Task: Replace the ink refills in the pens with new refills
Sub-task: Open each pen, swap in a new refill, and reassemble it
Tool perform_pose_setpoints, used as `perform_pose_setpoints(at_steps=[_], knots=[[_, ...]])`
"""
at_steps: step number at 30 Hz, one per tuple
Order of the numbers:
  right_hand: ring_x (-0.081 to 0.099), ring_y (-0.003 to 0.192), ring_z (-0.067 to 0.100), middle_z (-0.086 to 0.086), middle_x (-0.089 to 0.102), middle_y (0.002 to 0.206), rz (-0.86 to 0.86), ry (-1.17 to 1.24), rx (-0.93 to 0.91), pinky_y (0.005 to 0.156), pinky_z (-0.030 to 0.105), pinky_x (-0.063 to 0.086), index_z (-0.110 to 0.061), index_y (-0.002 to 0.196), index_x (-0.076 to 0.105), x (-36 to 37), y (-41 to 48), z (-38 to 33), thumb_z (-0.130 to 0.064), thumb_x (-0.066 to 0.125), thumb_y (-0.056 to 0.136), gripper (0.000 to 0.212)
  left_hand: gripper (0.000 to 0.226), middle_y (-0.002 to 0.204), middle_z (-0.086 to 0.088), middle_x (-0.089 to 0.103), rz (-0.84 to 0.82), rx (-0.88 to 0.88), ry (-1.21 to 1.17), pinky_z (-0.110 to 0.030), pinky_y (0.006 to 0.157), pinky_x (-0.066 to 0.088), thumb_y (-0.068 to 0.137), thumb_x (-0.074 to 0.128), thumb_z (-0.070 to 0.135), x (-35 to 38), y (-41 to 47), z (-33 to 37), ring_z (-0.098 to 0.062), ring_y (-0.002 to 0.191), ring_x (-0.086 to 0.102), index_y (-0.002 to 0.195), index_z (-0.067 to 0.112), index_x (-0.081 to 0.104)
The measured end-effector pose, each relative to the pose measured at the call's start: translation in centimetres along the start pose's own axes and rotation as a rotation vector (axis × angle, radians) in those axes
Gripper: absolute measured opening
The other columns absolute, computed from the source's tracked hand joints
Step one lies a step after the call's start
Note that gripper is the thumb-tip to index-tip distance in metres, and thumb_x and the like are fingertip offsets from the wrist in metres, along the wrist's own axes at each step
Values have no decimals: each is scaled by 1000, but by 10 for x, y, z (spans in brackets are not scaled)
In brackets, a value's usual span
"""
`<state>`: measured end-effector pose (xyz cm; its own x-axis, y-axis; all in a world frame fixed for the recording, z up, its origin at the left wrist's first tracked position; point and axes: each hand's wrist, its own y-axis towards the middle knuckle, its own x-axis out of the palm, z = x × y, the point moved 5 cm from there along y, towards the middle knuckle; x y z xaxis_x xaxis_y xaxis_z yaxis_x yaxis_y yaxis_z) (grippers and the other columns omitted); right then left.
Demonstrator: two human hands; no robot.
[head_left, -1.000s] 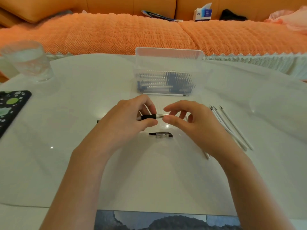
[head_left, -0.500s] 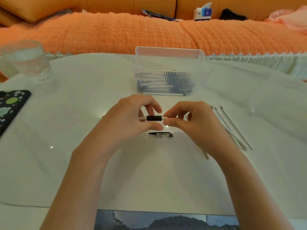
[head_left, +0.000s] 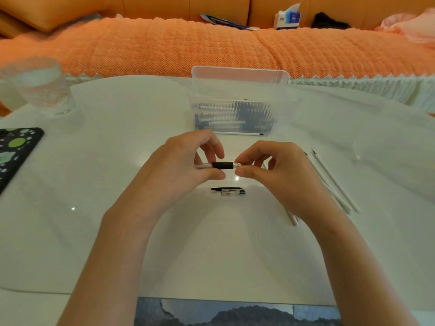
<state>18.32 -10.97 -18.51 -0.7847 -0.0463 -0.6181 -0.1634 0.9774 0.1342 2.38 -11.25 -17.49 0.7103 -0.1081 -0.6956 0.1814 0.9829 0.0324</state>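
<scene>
A pen barrel with a black rubber grip (head_left: 222, 165) lies level between both hands above the white table. My left hand (head_left: 179, 165) grips its clear body from the left. My right hand (head_left: 273, 170) pinches the silver tip end between thumb and forefinger. Below them on the table lies the pen's clear upper half with a black clip (head_left: 228, 190). Several white refills (head_left: 334, 182) lie in a row to the right, partly hidden behind my right wrist. A clear ribbed plastic box (head_left: 237, 107) holding pens stands behind the hands.
A glass of water (head_left: 40, 87) stands at the far left. A black patterned case (head_left: 14, 149) lies at the left edge. An orange sofa (head_left: 188, 45) runs behind the table. A dark picture (head_left: 235, 311) lies at the near edge.
The pen has shifted a little to the right between my hands, and my right fingers have closed onto its tip end. The part on the table has not moved.
</scene>
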Motion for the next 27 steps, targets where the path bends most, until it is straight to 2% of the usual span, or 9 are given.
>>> perform_pose_setpoints(at_steps=[5, 8, 11, 16, 18, 23, 27], knots=[[51, 66, -7, -14, 63, 71, 20, 9, 7, 59, 4, 36, -25, 80, 71, -3, 0, 0, -19, 75, 77, 7, 3, 71, 13, 67, -26, 11, -36, -22, 62, 42, 86, 63, 35, 2, 0, -3, -4, 59, 58, 85, 33, 61], [52, 69, -7, -14, 64, 73, 10, -5, 3, 61, 4, 36, -24, 81, 71, -2, 1, 0, -19, 75, 78, 7, 11, 77, 15, 66, -34, 4, -34, -21, 63, 42, 81, 67, 38, 2, 0, -3, -5, 61, 58, 87, 34, 59], [52, 67, -7, -14, 64, 73, 10, -5, -3, 61, 4, 37, -24, 81, 71, -2, 0, 0, -18, 75, 78, 8, 23, 85, 15, 62, -22, 1, -34, -24, 65, 46, 73, 77, 32, 1, 1, -3, -7, 64, 57, 85, 35, 58], [53, 69, -6, -13, 65, 73, 24, -2, -4, 63, 4, 36, -24, 82, 71, -3, 1, 1, -18, 75, 77, 9, 4, 74, 15, 66, -24, 1, -42, -24, 62, 42, 84, 65, 35, 1, 1, -7, -3, 58, 57, 81, 33, 62], [54, 71, -5, -13, 65, 74, 25, -8, -6, 63, 5, 37, -26, 82, 71, -3, 1, 1, -19, 75, 77, 9, 8, 71, 15, 67, -31, 8, -46, -24, 62, 42, 86, 60, 38, 1, 1, -7, -3, 57, 56, 81, 33, 64], [54, 72, -5, -14, 65, 75, 19, -10, -9, 64, 4, 38, -27, 82, 70, -3, 1, 1, -19, 74, 78, 10, 16, 73, 12, 64, -36, -30, -55, -31, 68, 49, 72, 76, 38, 2, 1, -8, -7, 63, 56, 82, 36, 64], [55, 74, -3, -13, 65, 76, 38, -19, -10, 64, 5, 39, -27, 82, 70, -4, 2, 2, -19, 75, 77, 11, 3, 70, 12, 68, -40, -24, -35, -31, 69, 50, 82, 68, 34, 2, 2, -8, -5, 59, 56, 82, 33, 65]])
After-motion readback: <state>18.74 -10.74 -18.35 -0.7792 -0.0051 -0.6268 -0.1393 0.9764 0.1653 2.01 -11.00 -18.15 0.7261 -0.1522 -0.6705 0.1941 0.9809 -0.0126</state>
